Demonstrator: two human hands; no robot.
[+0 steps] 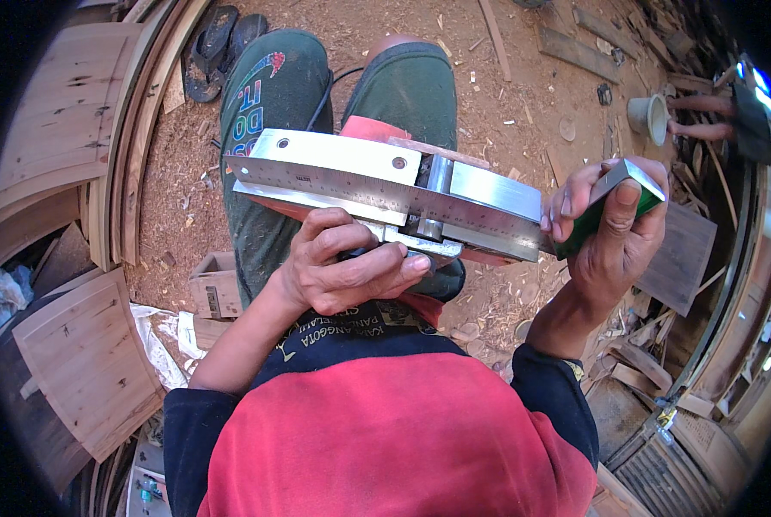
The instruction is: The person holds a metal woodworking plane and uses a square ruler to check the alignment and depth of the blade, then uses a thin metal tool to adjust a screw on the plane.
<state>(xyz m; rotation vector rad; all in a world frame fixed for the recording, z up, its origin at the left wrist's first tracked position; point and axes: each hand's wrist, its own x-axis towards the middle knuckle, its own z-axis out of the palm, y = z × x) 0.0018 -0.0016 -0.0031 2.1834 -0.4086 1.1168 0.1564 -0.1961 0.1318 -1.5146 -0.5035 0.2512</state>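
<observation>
An electric hand planer (342, 153) lies sole up across my thighs, its silver sole plates facing me and its red body partly visible beneath. A try square (317, 183) has its ruled steel blade on edge along the sole, crossing the cutter drum (438, 175). My right hand (614, 228) grips the square's green and silver stock beyond the planer's right end. My left hand (342, 263) is curled against the planer's near side, beside the drum. What lies under its fingers is partly hidden.
Curved wooden panels (88, 362) and boards stand at the left, near dark sandals (217, 52). A small wooden box (215, 286) sits by my left leg. At right are a pale bucket (647, 119), another person's bare legs (704, 129) and scrap wood. Shavings litter the ground.
</observation>
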